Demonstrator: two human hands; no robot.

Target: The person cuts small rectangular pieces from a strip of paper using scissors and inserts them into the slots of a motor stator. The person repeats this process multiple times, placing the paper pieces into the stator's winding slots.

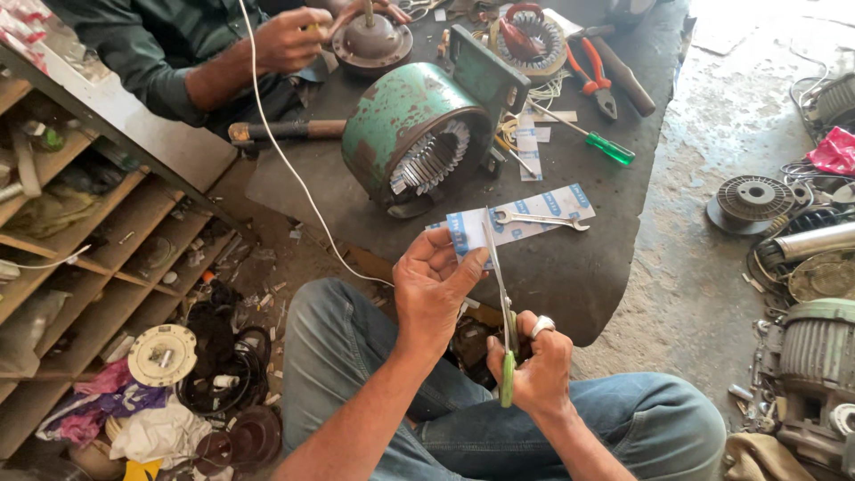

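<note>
Paper strip, white with blue print, sits pinched in the left hand above the person's jeans-clad lap, at the near edge of the dark surface. Behind it on that surface lies a big green motor housing, then a longer printed strip under a spanner. The right hand grips green-handled scissors, blades apparently meeting the strip.

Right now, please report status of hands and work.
Left hand holds paper strip. Right hand works green-handled scissors, blades on strip. Wrench lies beside the cut; green motor housing beyond.
</note>
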